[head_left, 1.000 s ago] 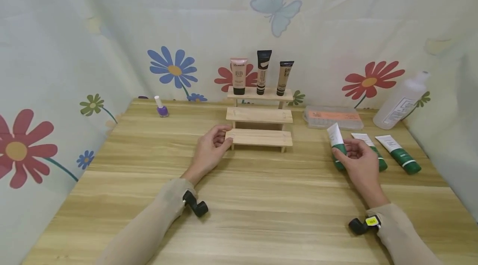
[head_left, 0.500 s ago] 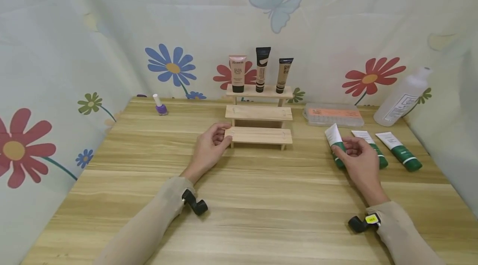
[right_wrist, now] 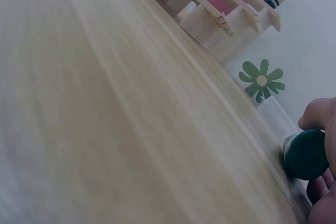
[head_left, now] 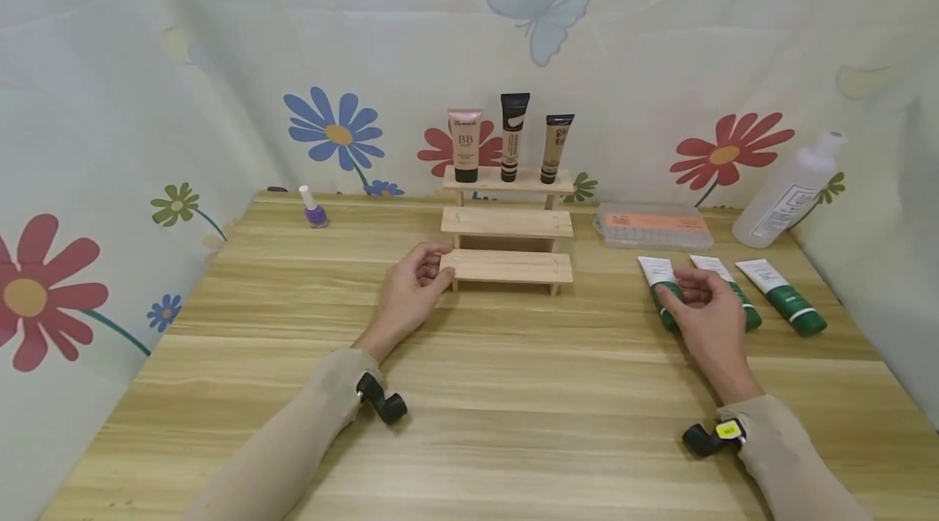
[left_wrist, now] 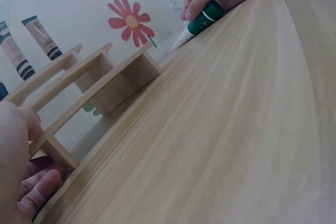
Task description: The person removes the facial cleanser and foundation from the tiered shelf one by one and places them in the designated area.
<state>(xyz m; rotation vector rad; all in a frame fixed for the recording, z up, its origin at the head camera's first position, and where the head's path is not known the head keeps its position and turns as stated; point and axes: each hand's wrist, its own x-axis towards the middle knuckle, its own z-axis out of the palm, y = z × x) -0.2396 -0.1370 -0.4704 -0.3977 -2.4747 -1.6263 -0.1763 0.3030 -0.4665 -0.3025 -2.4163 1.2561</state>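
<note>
My left hand [head_left: 412, 284] pinches the left end of the lowest step of a three-tier wooden display stand [head_left: 506, 267]. In the left wrist view, its thumb lies over the step and the fingers curl beneath. To the right, my right hand [head_left: 706, 317] holds a green and white squeeze tube [head_left: 656, 270] between thumb and fingers. That tube lies along the table with its white end pointing away; its green cap [right_wrist: 305, 155] shows in the right wrist view. Two similar tubes lie to its right, a middle tube [head_left: 750, 312] partly behind the hand and an outer tube [head_left: 788, 302].
On the stand's top step are a pink BB cream tube [head_left: 465, 146], a black-topped tube [head_left: 512, 138] and a smaller beige tube [head_left: 555, 150]. A clear plastic case [head_left: 653, 226] and a white bottle [head_left: 785, 195] are at back right. Purple nail polish [head_left: 314, 209] stands back left.
The held tube's white end has come down from a raised tilt to the table, while my right hand keeps its hold. The left hand stays on the stand.
</note>
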